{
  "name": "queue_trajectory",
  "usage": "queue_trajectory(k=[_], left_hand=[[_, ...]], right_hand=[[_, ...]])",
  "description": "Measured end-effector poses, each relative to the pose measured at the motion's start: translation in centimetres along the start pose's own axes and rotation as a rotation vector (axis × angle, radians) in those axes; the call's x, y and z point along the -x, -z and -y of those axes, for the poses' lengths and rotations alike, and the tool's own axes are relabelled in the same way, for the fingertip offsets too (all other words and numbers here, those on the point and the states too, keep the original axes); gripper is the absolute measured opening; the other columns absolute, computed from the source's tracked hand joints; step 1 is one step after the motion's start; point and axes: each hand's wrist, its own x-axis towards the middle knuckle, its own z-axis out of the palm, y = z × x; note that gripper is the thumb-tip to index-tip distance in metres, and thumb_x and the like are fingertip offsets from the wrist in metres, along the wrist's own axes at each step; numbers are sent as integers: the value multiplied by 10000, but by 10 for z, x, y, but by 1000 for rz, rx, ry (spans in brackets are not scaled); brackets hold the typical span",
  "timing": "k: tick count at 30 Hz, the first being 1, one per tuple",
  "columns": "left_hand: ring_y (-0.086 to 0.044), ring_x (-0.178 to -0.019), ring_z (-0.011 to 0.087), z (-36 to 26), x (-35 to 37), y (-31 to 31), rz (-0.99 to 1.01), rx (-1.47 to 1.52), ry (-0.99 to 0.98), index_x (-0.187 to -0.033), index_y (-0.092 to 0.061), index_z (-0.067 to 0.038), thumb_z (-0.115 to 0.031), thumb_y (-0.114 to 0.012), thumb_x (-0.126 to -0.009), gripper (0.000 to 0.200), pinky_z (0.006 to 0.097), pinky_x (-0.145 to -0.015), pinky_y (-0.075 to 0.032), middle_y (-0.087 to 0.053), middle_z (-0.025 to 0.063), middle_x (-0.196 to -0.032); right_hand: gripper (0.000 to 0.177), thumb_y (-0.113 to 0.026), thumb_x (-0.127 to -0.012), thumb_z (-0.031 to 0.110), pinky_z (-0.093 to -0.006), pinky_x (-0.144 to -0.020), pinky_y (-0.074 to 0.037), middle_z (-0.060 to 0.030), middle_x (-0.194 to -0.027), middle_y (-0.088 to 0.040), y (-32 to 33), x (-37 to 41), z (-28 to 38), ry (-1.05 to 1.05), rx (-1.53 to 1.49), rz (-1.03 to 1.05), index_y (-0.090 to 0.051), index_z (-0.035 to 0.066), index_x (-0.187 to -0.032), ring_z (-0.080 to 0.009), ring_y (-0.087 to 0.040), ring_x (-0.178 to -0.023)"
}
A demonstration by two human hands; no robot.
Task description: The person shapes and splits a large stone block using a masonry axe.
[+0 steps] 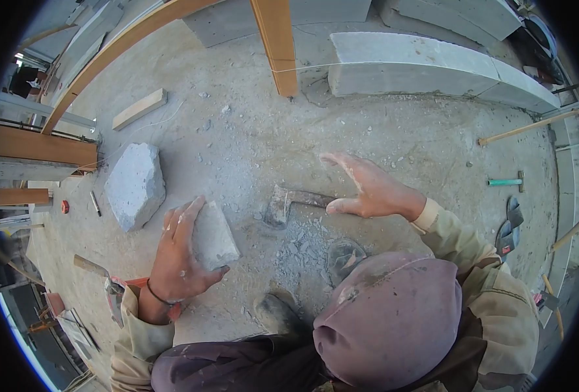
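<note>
My left hand (177,258) is closed around a small grey block piece (214,236), thumb on its near edge and fingers along its left side. My right hand (377,188) is open, with fingers and thumb spread. Its thumb tip is at the handle end of a dusty hatchet (306,197); whether it touches cannot be told. The hatchet lies on the floor, its head towards my left hand. Broken grey chips (299,251) are scattered just below it. A larger rough block chunk (134,185) rests up and left of my left hand.
My covered knee (391,313) and boots (281,307) are close below. A wooden post (276,49) and a row of long grey blocks (420,65) stand ahead. A wood offcut (139,109), a trowel (103,277), a green-handled hammer (506,182) and sandals (510,227) lie around.
</note>
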Motion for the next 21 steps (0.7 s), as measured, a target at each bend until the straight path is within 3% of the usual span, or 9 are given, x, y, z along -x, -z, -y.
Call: queue_trajectory(k=[3, 8, 9, 11, 13, 15, 18, 20, 21], left_hand=[[-523, -1261, 494, -40, -70, 19, -36, 47, -193, -1566, -288, 25, -150, -953, -574, 1208, 497, -1105, -449, -486, 295, -1384], [-581, -1127, 531, -109, -179, 34, -316, 181, -523, -1528, -226, 59, -81, -928, -571, 1195, 499, -956, -553, -438, 332, -1252], [-577, -1180, 515, -118, -192, 38, -372, 177, -575, -1517, -269, 62, -128, -910, -641, 1102, 505, -1001, -534, -460, 332, -1293], [-574, -1233, 498, -135, -215, 54, -420, 191, -620, -1506, -313, 66, -176, -893, -710, 1014, 511, -1047, -515, -483, 332, -1333], [-450, -1438, 385, -149, -230, 79, -430, 189, -694, -1605, -210, 39, -441, -764, -919, 1004, 506, -1241, -295, -450, 244, -1531], [-452, -1433, 384, -144, -216, 108, -440, 277, -718, -1597, -212, 44, -428, -775, -910, 1006, 501, -1229, -312, -455, 251, -1517], [-458, -1417, 382, -123, -189, 154, -455, 515, -824, -1572, -219, 59, -387, -810, -884, 1011, 487, -1191, -364, -472, 272, -1476], [-462, -1406, 380, -115, -181, 165, -449, 671, -890, -1556, -224, 69, -360, -833, -866, 1015, 477, -1166, -398, -484, 286, -1449], [-464, -1401, 384, -116, -187, 148, -740, 561, -690, -1549, -223, 75, -357, -843, -858, 1024, 467, -1174, -391, -471, 289, -1450]], right_hand=[[1243, -906, -761, 404, -524, -1234, -347, -307, -1648, -271, 60, -16, 68, 404, -14, -25, -142, -16, -1646, -444, -332, -1521], [1308, -939, -705, 383, -511, -1261, -299, -295, -1660, -256, 115, -21, 100, 262, 385, -120, -133, -49, -1641, -449, -288, -1540], [1359, -959, -681, 409, -495, -1272, -281, -290, -1675, -240, 133, -21, 100, 202, 487, -201, -120, -69, -1638, -446, -245, -1563], [1316, -956, -679, 342, -495, -1263, -291, -299, -1640, -316, 169, -12, 97, 295, 690, -286, -151, -70, -1635, -437, -339, -1522], [1223, -959, -672, 314, -447, -1215, -372, -308, -1534, -463, 227, -28, 96, 469, 740, -223, -256, -87, -1589, -410, -483, -1426], [1293, -981, -698, 413, -451, -1246, -320, -277, -1628, -360, 225, -41, 166, 98, 735, -307, -216, -31, -1640, -353, -395, -1496], [1297, -984, -671, 395, -418, -1174, -414, -279, -1497, -491, 305, -77, 131, 53, 351, -169, -232, -78, -1615, -335, -504, -1385], [1221, -975, -698, 318, -390, -1137, -446, -250, -1465, -511, 332, -97, 117, 79, 612, -208, -258, -83, -1601, -315, -522, -1350], [1221, -975, -698, 318, -390, -1137, -446, -250, -1465, -511, 337, -106, 110, 76, 611, -206, -258, -83, -1601, -315, -522, -1350]])
